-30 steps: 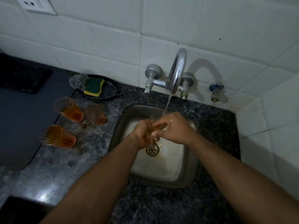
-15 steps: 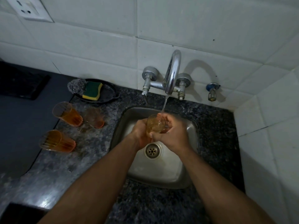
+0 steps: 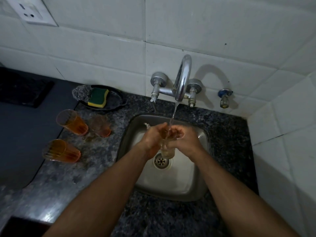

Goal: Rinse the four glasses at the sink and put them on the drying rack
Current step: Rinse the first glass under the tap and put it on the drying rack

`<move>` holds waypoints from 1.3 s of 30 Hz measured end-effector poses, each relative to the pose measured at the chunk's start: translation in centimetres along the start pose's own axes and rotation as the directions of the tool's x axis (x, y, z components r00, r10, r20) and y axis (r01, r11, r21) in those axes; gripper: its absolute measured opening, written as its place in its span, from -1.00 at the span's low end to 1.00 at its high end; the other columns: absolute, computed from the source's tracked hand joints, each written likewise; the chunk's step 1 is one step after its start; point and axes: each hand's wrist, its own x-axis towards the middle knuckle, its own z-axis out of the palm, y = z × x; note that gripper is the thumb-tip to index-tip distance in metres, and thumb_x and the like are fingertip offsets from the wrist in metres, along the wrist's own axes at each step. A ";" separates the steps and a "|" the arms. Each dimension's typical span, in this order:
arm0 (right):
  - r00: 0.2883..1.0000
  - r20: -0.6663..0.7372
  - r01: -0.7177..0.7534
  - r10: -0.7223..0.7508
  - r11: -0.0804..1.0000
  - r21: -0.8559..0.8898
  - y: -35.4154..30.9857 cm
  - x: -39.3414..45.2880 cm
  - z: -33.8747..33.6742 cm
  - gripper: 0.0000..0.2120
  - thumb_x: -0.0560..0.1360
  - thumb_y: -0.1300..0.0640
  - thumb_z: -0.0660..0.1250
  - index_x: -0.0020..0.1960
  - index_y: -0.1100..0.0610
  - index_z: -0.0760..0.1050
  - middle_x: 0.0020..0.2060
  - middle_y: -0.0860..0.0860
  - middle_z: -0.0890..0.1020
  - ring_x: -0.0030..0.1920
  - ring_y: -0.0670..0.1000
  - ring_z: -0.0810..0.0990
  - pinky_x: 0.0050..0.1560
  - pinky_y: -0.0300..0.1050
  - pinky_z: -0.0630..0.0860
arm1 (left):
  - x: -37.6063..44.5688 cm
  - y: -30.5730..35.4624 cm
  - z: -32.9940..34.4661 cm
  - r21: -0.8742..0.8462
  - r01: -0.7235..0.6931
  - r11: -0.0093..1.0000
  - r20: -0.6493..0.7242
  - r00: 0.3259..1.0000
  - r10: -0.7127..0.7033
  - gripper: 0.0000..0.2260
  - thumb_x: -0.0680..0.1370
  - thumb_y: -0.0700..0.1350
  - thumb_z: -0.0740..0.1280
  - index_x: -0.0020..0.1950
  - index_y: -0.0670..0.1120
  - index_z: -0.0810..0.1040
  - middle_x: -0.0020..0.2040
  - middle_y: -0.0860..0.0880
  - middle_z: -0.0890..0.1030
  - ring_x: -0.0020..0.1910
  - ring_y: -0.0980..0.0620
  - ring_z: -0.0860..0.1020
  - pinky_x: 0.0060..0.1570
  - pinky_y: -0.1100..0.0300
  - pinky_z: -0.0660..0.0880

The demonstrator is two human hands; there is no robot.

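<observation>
Both my hands, left [image 3: 152,139] and right [image 3: 182,140], clasp one glass [image 3: 167,150] upright under the tap stream [image 3: 173,115] (three wait well left).

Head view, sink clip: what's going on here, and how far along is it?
A person is rinsing one glass over the steel sink, both hands wrapped around it: left hand and right hand. Water runs from the tap onto the glass between the hands. Three more orange-tinted glasses sit on the granite counter left of the sink, near a dish with a sponge. No drying rack is in view, so this looks like an early stage.
</observation>
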 end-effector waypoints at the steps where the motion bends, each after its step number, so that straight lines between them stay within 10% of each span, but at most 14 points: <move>1: 0.998 0.011 -0.055 0.055 0.995 0.080 0.0 0.1 0.0 -0.50 0.21 0.36 0.59 0.09 0.02 0.71 -0.12 -0.02 0.78 -0.07 0.04 0.75 -0.06 -0.01 0.67 | 0.0 -0.1 0.0 -0.019 0.025 0.999 0.012 1.000 -0.025 -0.60 0.71 0.04 0.18 0.23 -0.22 0.66 0.13 -0.25 0.68 0.13 -0.21 0.63 0.31 -0.14 0.49; 5: 0.950 0.115 -0.311 0.289 0.866 0.392 -0.5 0.0 0.7 -0.80 0.40 0.19 0.39 -0.01 0.11 0.71 -0.21 0.08 0.73 -0.21 0.05 0.66 -0.13 -0.09 0.58 | -0.3 -0.5 0.3 -0.076 0.118 0.990 -0.042 0.992 -0.122 -0.60 0.70 0.05 0.17 0.27 -0.20 0.63 0.13 -0.25 0.70 0.13 -0.24 0.65 0.21 -0.16 0.57; 10: 0.812 0.251 -0.574 0.526 0.643 0.508 -0.3 0.9 2.4 -0.63 0.56 -0.02 0.30 0.20 0.20 0.65 -0.06 0.25 0.73 -0.22 0.21 0.69 -0.17 0.05 0.66 | -0.4 -1.2 -0.6 -0.103 0.192 0.976 -0.154 0.966 -0.207 -0.59 0.70 0.12 0.15 -0.01 -0.18 0.59 -0.37 -0.12 0.50 -0.50 -0.02 0.41 -0.48 0.20 0.38; 15: 0.768 0.265 -0.595 0.583 0.498 0.631 -0.7 1.4 3.8 -0.67 0.66 -0.03 0.24 0.09 0.22 0.61 -0.19 0.17 0.69 -0.30 0.09 0.64 -0.35 -0.10 0.55 | -0.8 -1.5 -0.6 -0.078 0.178 0.981 -0.183 0.965 -0.189 -0.75 0.69 -0.04 0.23 -0.01 -0.17 0.59 -0.39 -0.08 0.48 -0.48 0.02 0.44 -0.40 0.17 0.46; 21: 0.877 0.225 -0.472 0.424 0.676 0.566 -1.5 0.2 4.8 -0.85 0.68 0.13 0.25 0.17 0.07 0.58 0.09 0.19 0.74 0.07 0.16 0.70 0.18 0.17 0.61 | -1.3 -0.4 -0.9 -0.109 0.110 0.988 -0.110 0.986 -0.122 -0.66 0.71 0.05 0.20 0.17 -0.14 0.66 -0.22 -0.12 0.69 -0.37 -0.01 0.64 -0.33 0.17 0.57; 26: 0.904 -0.074 -0.355 0.422 0.834 0.423 -1.6 0.3 5.7 -0.79 0.72 -0.11 0.18 0.26 -0.08 0.49 0.08 0.10 0.69 0.06 0.14 0.70 0.12 0.21 0.67 | -1.7 -0.7 0.4 -0.045 0.032 0.998 -0.090 0.995 -0.036 -0.74 0.71 -0.01 0.21 0.06 -0.12 0.63 -0.39 -0.06 0.56 -0.51 0.04 0.49 -0.51 0.27 0.38; 34: 0.881 -0.145 -0.375 0.450 0.853 0.363 -1.5 1.2 5.2 -0.67 0.73 -0.14 0.11 0.05 -0.03 0.60 0.01 0.09 0.74 0.02 0.11 0.72 0.15 0.11 0.65 | -1.0 -2.8 1.6 -0.045 -0.096 0.994 -0.235 0.969 0.083 -0.65 0.73 0.06 0.20 0.29 -0.17 0.56 -0.12 -0.16 0.67 -0.33 0.00 0.63 -0.42 0.21 0.53; 39: 0.972 0.073 -0.233 0.222 0.890 0.391 -0.7 -0.5 5.6 -0.50 0.76 0.03 0.13 0.64 -0.29 0.14 0.29 -0.08 0.53 0.31 0.02 0.55 0.37 0.06 0.50 | 0.0 -1.9 0.4 -0.167 0.028 0.986 -0.205 0.977 -0.063 -0.55 0.72 0.16 0.18 0.18 -0.15 0.69 -0.15 -0.14 0.72 -0.32 -0.02 0.70 -0.35 0.18 0.56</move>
